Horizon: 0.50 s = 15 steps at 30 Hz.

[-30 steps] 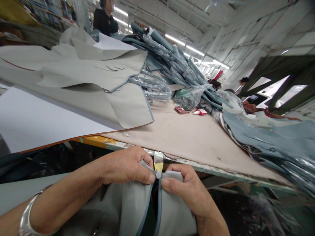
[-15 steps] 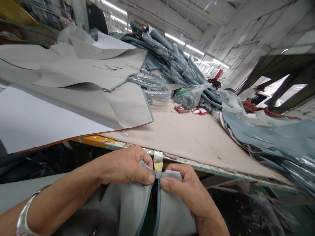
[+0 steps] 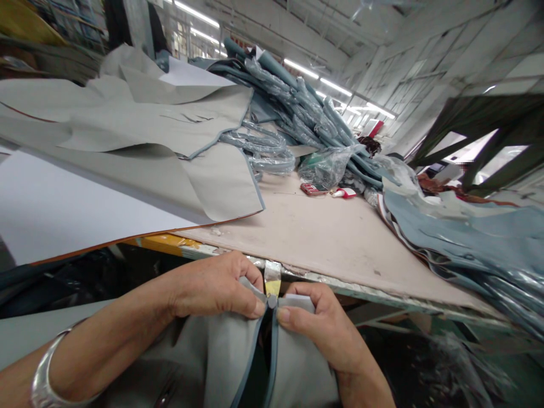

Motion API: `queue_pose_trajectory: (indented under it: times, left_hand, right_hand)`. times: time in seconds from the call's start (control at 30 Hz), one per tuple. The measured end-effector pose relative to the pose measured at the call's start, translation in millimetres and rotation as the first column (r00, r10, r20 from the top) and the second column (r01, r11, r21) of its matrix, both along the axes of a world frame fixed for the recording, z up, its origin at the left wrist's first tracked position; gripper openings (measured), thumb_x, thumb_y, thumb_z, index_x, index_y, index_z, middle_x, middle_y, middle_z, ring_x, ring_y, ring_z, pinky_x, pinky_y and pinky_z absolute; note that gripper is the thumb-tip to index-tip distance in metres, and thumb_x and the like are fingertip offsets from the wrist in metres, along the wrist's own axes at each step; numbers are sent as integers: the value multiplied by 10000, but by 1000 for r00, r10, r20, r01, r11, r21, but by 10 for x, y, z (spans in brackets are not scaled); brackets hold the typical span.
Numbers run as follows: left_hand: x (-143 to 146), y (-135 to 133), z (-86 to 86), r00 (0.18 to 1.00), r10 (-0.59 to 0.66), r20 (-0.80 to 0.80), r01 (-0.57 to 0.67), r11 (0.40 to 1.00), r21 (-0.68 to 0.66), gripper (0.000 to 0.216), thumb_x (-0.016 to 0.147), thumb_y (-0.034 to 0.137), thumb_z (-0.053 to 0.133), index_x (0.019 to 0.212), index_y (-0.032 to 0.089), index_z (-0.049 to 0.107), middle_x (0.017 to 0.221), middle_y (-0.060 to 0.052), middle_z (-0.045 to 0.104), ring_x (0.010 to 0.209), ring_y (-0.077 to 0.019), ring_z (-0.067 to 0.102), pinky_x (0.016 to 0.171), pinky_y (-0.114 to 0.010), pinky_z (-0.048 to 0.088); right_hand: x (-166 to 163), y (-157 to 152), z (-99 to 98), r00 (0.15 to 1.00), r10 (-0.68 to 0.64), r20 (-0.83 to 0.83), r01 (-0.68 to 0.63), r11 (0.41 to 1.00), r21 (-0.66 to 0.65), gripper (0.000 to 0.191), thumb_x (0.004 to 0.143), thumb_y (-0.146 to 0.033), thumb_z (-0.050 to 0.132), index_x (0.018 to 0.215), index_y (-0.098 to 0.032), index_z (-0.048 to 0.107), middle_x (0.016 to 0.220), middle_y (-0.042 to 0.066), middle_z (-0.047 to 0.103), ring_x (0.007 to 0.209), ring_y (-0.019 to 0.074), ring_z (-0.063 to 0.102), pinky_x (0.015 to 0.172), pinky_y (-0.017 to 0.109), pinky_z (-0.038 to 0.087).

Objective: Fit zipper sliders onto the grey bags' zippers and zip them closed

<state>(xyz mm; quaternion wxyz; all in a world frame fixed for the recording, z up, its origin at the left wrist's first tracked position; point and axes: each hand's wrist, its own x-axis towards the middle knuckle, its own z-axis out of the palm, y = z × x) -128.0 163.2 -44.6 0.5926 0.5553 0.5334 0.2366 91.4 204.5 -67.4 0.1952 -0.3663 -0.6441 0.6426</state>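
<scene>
My left hand (image 3: 215, 286) and my right hand (image 3: 323, 326) pinch the top of a grey fabric piece (image 3: 212, 362) with blue-grey piped edges, held low in front of the table's near edge. The thumbs meet at a small round grey snap (image 3: 272, 301) where the two piped edges come together. A strip of tape (image 3: 272, 279) on the table's edge sits just above the thumbs. A silver bangle (image 3: 42, 374) is on my left wrist.
The worktable (image 3: 331, 238) has a pale board top. Grey fabric sheets (image 3: 140, 124) and white paper (image 3: 55, 204) lie at left. Plastic-wrapped blue-grey pieces (image 3: 293, 107) pile at the back, more blue-grey fabric (image 3: 467, 238) at right. A red packet (image 3: 312, 189) lies mid-table.
My hands stay in the same pinch at the snap. The person at the back left has moved out of view.
</scene>
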Motion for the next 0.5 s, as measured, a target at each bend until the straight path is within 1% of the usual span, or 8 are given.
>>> queue_pose_trajectory:
  times: [0.23,0.4,0.5]
  left_hand:
    - [7,-1,12,1000,-3,-9,2,1000,-13,242,614,362,695,732,152,668,549,43,485,516,-88,343,485,-222,219]
    - [13,-5,14,1000,2,-5,-2,1000,-13,245,610,368,692,724,152,671,556,48,481,519,-86,335,497,-224,223]
    - [13,0,2,1000,6,-8,-6,1000,-14,256,611,378,692,732,153,678,561,47,484,522,-88,336,497,-225,223]
  right_hand:
    - [-19,-9,29,1000,-2,-6,2,1000,-21,329,695,-396,779,665,-144,570,552,-48,424,504,74,294,465,197,258]
    - [-39,3,48,1000,0,-7,0,1000,-5,299,703,-375,765,664,-140,583,554,-43,436,509,76,303,470,195,263]
    - [-44,16,43,1000,5,-12,-6,1000,-18,286,706,-365,759,674,-138,588,561,-40,445,511,75,308,468,192,261]
